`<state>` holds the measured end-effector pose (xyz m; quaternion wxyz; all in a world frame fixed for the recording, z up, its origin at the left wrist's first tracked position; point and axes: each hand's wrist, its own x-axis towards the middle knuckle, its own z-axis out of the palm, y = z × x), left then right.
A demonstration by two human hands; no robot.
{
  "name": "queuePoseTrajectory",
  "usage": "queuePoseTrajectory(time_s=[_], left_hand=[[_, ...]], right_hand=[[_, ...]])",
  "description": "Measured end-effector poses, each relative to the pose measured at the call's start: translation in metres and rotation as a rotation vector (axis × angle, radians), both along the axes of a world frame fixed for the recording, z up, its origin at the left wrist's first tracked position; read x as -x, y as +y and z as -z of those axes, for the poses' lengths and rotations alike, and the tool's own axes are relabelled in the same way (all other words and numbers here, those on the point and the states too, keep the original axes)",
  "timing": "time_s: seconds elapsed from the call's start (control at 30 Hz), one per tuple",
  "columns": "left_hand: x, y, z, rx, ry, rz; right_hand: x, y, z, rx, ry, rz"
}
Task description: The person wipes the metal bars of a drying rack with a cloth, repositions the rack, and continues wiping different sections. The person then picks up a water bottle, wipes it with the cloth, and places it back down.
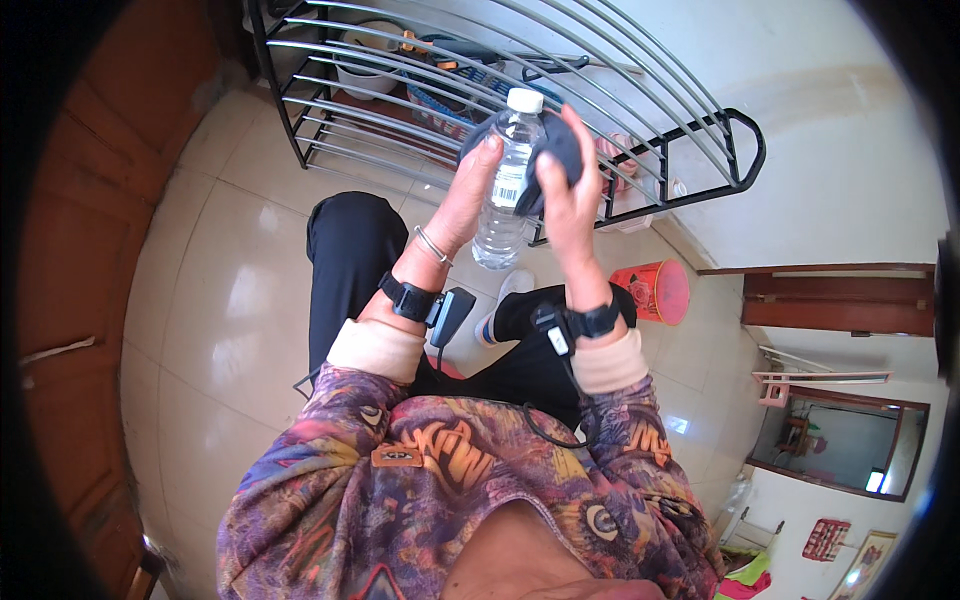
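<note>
A clear plastic bottle [501, 217] with a white cap and a printed label stands tilted between my hands, over the near edge of a metal rack. My left hand [471, 180] is at the bottle's left side, its thumb upright beside the label; its other fingers are hidden behind. At the right, my right hand [574, 176] grips a dark cloth item [559, 146], thumb in front and fingers at its far edge. The dark item lies against and behind the bottle, and part of it shows above my left thumb.
The rack [667, 172] of metal tubes with a black frame spans the front; a white pot [366, 79] and a blue patterned basket [442, 105] show through its tubes. A red bucket [652, 291] stands right of my knee. A brown wooden door [82, 247] is at left.
</note>
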<state>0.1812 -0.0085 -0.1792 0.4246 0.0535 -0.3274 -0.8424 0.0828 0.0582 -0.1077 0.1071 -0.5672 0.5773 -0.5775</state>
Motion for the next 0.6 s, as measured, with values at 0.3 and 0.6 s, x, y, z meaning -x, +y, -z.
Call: queuePoseTrajectory(time_s=[0.3, 0.6], left_hand=[[0.001, -0.009, 0.012, -0.051, 0.033, -0.051], [0.005, 0.002, 0.010, -0.123, -0.082, 0.088]], right_hand=[[-0.039, 0.086, 0.072, -0.181, 0.280, 0.175], [-0.021, 0.065, 0.051, -0.089, 0.028, 0.170]])
